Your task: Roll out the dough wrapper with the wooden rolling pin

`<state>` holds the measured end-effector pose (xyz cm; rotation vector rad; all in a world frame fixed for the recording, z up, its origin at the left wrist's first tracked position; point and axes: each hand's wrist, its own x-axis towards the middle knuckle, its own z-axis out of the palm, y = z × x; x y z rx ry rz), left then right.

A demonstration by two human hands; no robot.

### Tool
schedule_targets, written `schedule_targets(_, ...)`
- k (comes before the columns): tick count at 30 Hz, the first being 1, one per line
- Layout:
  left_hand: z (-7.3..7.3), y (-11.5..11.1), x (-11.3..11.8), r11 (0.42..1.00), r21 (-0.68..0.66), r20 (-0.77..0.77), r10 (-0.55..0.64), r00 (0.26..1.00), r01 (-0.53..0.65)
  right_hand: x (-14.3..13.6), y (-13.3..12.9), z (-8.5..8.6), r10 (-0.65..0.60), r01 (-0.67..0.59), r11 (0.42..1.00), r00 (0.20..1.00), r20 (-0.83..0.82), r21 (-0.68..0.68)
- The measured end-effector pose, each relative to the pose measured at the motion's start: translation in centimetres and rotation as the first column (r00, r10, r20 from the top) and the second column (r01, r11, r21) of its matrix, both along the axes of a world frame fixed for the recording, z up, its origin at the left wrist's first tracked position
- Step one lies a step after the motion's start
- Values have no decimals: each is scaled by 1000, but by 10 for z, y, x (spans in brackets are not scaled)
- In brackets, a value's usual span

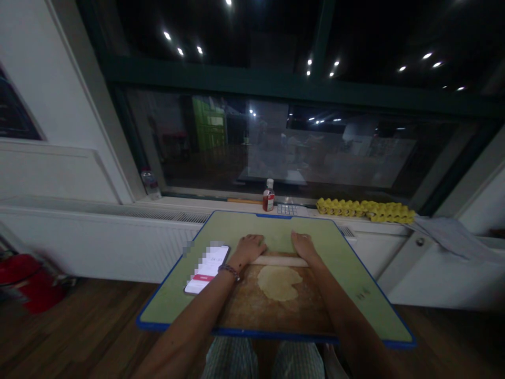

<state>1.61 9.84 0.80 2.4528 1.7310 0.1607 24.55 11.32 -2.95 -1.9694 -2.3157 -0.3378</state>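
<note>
A pale rolling pin (278, 261) lies crosswise at the far edge of a flattened sheet of dough (278, 282). The dough is roughly round, with a notch in its right side. Under both is a brown wooden board (272, 318) dusted with flour. My left hand (250, 249) is over the pin's left end, and my right hand (303, 247) is over its right end. Both grip the pin from above, their palms hiding its ends. A beaded bracelet (229, 270) circles my left wrist.
A lit phone (207, 269) lies left of the board on a green table (357, 279) with blue edging. Behind, along the sill, stand a small red-labelled bottle (269, 196), yellow egg trays (365, 209) and a clear bottle (150, 184). A red fire extinguisher (29, 281) is on the floor at left.
</note>
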Motion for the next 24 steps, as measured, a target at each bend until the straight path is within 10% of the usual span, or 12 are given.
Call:
schedule_targets(5, 1, -4, -1, 993, -114, 6, -22, 1000, 23, -4, -10, 4, 34, -35, 999, 998, 45, 13)
schedule_targets(24, -5, -5, 38, 994, 104, 74, 8, 997, -16, -14, -15, 6, -71, 86, 990, 989, -131, 111)
